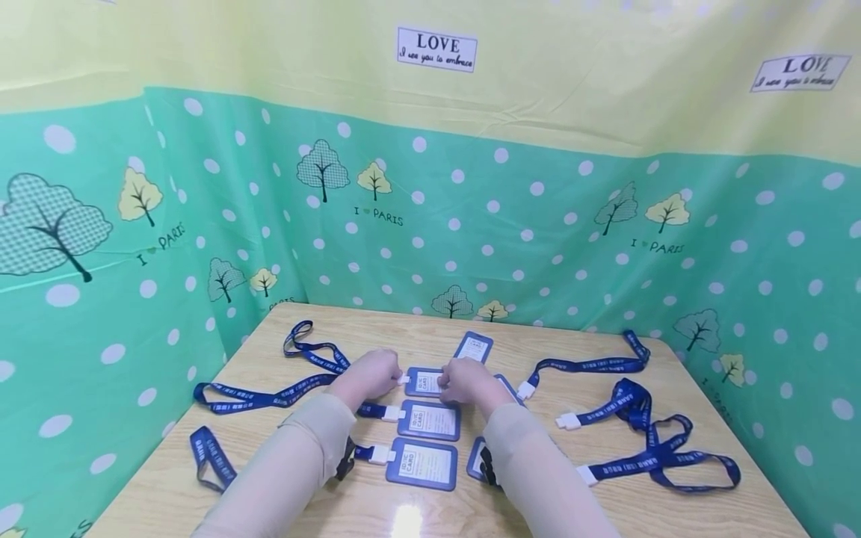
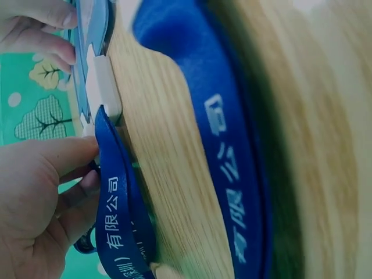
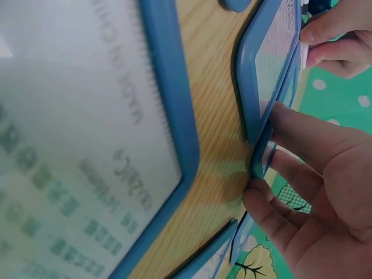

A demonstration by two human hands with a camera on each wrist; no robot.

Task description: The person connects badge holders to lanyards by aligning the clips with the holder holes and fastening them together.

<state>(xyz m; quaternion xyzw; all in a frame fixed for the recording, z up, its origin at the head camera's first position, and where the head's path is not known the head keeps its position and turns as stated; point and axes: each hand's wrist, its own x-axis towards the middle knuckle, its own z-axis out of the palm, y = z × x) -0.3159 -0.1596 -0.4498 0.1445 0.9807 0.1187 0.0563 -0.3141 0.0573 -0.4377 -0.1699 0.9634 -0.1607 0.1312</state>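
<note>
Midway across the surface [image 1: 397,336], toward its far edge, we have one blue card holder [image 1: 424,382] between our hands. Our left hand [image 1: 373,372] pinches the white clip [image 1: 406,379] of a lanyard at the holder's left end, while our right hand [image 1: 464,379] grips its right end, thumb on top and fingers beneath. Whether the clip is fastened we cannot tell, since our fingers cover the join.

Nearer the front edge, two holders, the middle one [image 1: 430,421] and the front one [image 1: 424,465], lie in a column, each meeting a clip on its left and looking joined, so we judge two done and this third under way.

Three more holders appear left to do: one [image 1: 474,347] near the far edge, another [image 1: 506,388] partly behind our right wrist, a third [image 1: 474,457] beside our right sleeve. Toward the right edge lie three lanyards, the far one [image 1: 592,366], the middle one [image 1: 602,412] and the near one [image 1: 625,465], their clips apart from any holder.
</note>
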